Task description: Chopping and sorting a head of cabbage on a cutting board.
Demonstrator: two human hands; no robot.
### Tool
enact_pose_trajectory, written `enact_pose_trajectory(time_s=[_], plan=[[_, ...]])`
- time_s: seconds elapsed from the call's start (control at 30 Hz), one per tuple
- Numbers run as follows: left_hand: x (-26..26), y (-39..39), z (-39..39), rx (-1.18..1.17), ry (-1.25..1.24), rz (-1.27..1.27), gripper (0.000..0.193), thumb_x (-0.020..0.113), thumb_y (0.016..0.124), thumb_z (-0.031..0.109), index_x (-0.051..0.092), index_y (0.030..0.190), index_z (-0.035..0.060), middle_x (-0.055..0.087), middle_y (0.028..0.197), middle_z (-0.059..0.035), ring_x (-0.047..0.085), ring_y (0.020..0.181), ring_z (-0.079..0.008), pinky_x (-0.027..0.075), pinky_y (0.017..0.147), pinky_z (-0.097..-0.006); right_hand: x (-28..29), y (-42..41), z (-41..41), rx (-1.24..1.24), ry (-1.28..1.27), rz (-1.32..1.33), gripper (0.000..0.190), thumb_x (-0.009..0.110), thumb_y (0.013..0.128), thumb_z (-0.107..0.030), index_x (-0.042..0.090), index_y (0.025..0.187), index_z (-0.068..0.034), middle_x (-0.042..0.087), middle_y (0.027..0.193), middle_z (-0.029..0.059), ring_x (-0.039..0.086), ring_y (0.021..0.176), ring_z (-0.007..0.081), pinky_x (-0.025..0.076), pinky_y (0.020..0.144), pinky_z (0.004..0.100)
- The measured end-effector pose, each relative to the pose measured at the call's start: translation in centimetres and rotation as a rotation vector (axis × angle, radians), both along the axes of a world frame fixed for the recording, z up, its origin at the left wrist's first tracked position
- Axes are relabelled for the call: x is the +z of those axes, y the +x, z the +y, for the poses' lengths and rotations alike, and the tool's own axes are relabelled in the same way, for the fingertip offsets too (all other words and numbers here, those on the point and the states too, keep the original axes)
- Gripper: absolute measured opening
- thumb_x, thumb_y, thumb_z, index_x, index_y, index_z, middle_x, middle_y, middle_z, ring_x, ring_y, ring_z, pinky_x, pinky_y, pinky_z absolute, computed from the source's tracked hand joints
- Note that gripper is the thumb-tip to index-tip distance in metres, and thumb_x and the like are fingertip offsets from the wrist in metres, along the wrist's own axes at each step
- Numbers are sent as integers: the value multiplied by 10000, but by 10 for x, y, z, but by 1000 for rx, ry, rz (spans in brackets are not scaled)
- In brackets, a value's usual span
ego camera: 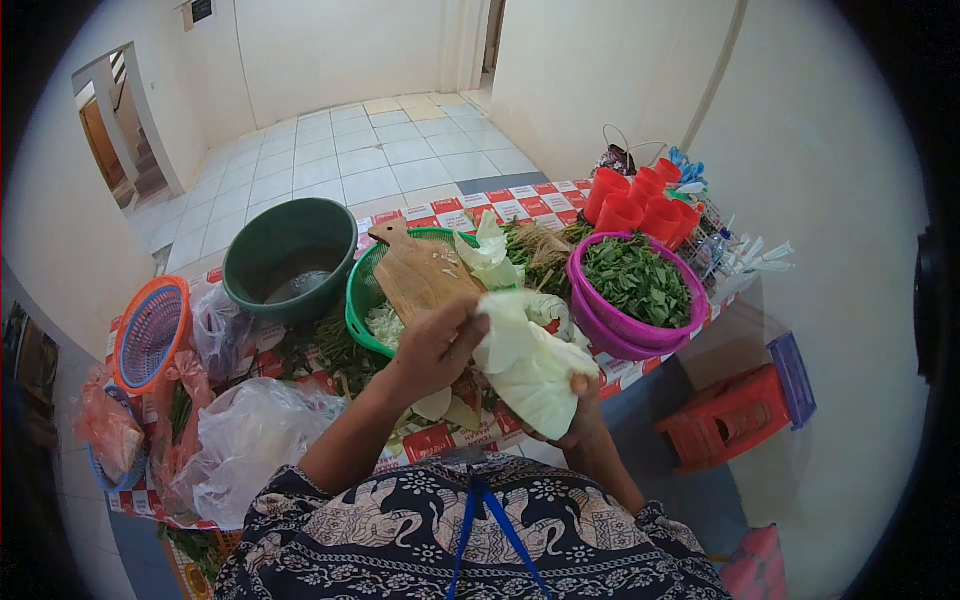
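Close in front of my body, a pale green cabbage (536, 382) rests in my right hand (581, 420), its thumb pressed on the side. The fingers of my left hand (439, 345) pinch the edge of an outer cabbage leaf (504, 330), which stands away from the head. Just beyond my left hand, a wooden cutting board (424, 274) lies tilted across a green plastic basket (358, 289) with shredded cabbage (385, 324) inside. Another loose cabbage leaf (487, 251) leans at the board's right side. Leaf scraps (435, 405) lie on the table beneath my hands.
On the checked tablecloth (501, 196) stand a dark green basin (289, 259), a magenta basket (630, 341) of leafy greens and several red cups (619, 214). Left are an orange basket (182, 307) and plastic bags (255, 427). A red stool (724, 420) stands right.
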State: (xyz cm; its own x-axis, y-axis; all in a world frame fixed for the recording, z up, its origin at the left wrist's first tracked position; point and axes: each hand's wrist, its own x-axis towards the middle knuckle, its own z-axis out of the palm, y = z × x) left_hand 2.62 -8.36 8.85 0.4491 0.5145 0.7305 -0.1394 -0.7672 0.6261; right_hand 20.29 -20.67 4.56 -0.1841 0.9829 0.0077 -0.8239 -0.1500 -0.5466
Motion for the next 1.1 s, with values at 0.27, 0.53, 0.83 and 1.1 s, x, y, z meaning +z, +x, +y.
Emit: enact_pose_trajectory(time_s=[0.27, 0.53, 0.83, 1.1], plan=[[22, 21, 17, 257, -62, -59, 118, 531, 940, 115, 517, 945, -2, 541, 648, -191, 549, 550, -323, 410, 521, -381, 8, 1, -2, 73, -89, -223, 972, 734, 584, -334, 314, 1403, -23, 514, 1290, 139, 558, 1129, 260, 468, 951, 362], [8, 48, 37, 385, -313, 152, 240, 512, 956, 227, 525, 908, -8, 551, 666, -217, 548, 606, -390, 404, 557, -434, -1, 10, -17, -78, 112, -591, 941, 785, 493, -83, 348, 1326, -65, 431, 1301, 91, 436, 1227, 225, 360, 1027, 348], [-68, 118, 65, 325, -411, 196, 280, 496, 947, 254, 522, 889, -19, 590, 771, -273, 567, 740, -464, 430, 633, -490, 5, 28, -40, -265, 90, -547, 1008, 801, 454, -131, 346, 1349, -50, 462, 1301, 81, 483, 1199, 222, 385, 1013, 355], [-86, 158, 62, 340, -397, 341, 248, 504, 910, 193, 501, 928, -54, 622, 864, -280, 592, 838, -479, 453, 719, -539, -1, 68, -50, -396, 15, -231, 985, 821, 522, -224, 354, 1363, -8, 488, 1311, 171, 536, 1156, 332, 479, 960, 452]])
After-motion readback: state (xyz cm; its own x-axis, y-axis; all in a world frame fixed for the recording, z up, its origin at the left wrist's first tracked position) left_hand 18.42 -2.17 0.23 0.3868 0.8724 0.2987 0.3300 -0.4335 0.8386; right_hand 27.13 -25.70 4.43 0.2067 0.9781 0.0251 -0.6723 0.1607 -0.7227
